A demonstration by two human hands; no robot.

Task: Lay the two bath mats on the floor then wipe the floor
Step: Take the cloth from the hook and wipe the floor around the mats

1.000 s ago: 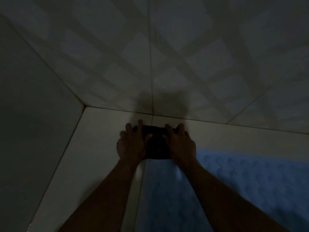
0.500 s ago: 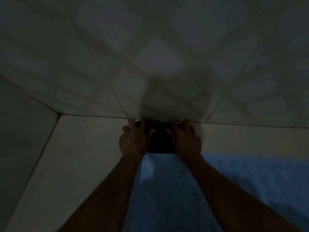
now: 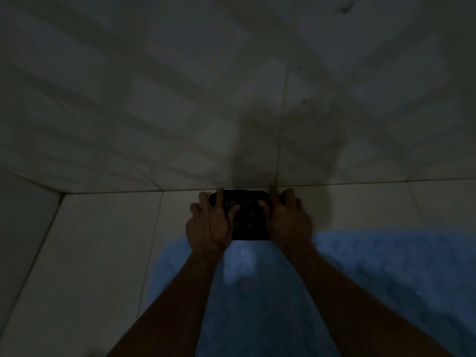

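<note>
The scene is very dim. A dark folded cloth point(image 3: 248, 217) lies flat on the pale tiled floor point(image 3: 103, 240), its far edge against the foot of the wall. My left hand point(image 3: 210, 222) presses down on its left side and my right hand point(image 3: 288, 220) on its right side, fingers spread over it. A blue bath mat point(image 3: 386, 274) with a bumpy surface lies under my forearms and reaches to the right and bottom edges. No second mat shows.
A tiled wall point(image 3: 231, 86) crossed by window-bar shadows fills the upper half. A side wall point(image 3: 18, 228) closes the corner at the left. Bare floor tiles lie left of the mat and in a strip between mat and wall.
Both hands have pushed the dark cloth forward from mid-floor to the foot of the wall. The corner has slid leftward in view and more blue mat shows.
</note>
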